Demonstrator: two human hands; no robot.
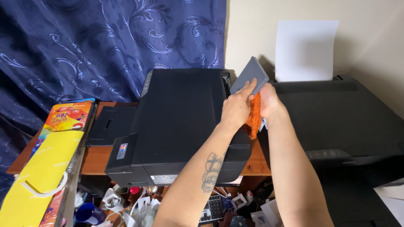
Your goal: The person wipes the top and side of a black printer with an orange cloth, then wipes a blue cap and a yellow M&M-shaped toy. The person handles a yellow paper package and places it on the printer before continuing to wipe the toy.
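My left hand (237,107) grips the lower edge of a grey flat rectangular panel (249,75), tilted up between two printers. My right hand (268,103) holds an orange cloth (253,117) against the panel's lower end, the cloth hanging down between both hands. Beneath my left hand sits a black printer (181,117) on a wooden table (97,157). To the right stands a second black printer (341,122).
A white sheet (305,49) stands upright in the right printer's rear feed. A yellow bag (42,172) and colourful packs (67,115) lie at the left. Blue patterned curtain (105,42) hangs behind. Clutter, a calculator (212,208) and a blue mug (88,213) lie below the table.
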